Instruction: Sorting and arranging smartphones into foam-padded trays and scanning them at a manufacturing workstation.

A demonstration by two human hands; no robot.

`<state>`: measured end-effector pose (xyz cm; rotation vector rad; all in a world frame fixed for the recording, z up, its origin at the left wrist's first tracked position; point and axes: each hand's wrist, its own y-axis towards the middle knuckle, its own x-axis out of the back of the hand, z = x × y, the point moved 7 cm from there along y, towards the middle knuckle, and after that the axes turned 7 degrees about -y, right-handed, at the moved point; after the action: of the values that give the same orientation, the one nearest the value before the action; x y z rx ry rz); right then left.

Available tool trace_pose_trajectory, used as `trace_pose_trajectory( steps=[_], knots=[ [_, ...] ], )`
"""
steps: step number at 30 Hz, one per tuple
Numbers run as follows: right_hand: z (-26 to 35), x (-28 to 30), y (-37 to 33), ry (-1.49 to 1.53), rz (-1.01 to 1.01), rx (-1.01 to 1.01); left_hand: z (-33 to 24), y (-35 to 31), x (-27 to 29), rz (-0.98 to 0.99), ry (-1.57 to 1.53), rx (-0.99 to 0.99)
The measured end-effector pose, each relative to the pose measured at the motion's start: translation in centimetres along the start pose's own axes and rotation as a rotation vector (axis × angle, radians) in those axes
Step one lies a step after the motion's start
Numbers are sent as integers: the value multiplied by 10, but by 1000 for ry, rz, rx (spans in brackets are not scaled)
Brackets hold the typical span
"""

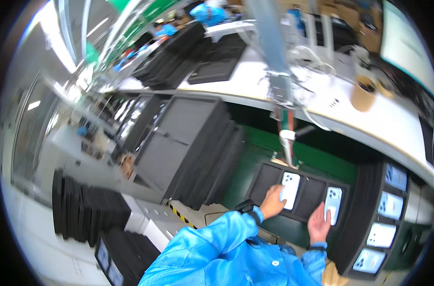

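Observation:
My left hand (272, 202) grips the edge of a white smartphone (291, 185), its rear cameras facing up. To the right, my right hand (318, 225) holds a pale blue smartphone (334, 196) by its lower part, with the thumb laid over it. Both phones are over a black compartment tray (310, 194); I cannot tell whether they rest in it or are slightly lifted. Bare compartments of this tray show beside the white phone.
Right of the tray, a stack of black trays carries several phones (381, 234) on top. Tall stacks of black trays (176, 128) stand to the left, more trays (86, 209) at lower left. Beyond is a white workbench (338, 97) with a metal post (279, 57) and a brown cup (363, 97).

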<state>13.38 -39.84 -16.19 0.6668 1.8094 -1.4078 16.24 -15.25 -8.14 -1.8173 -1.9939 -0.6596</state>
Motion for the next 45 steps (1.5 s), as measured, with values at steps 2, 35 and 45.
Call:
trace_pose_trajectory(
  steps=[2,35,45],
  knots=[
    [-8,1,-21,-255,34,-89,-67,-20,60,-49,13,-144],
    [-826,-343,-309,-1251,1253,-350,-124,-606,716,-1791,507,-705],
    [-1150,-248,-463,-1086,1419,-1099,68,-593,601,-1829,-484,-108]
  ],
)
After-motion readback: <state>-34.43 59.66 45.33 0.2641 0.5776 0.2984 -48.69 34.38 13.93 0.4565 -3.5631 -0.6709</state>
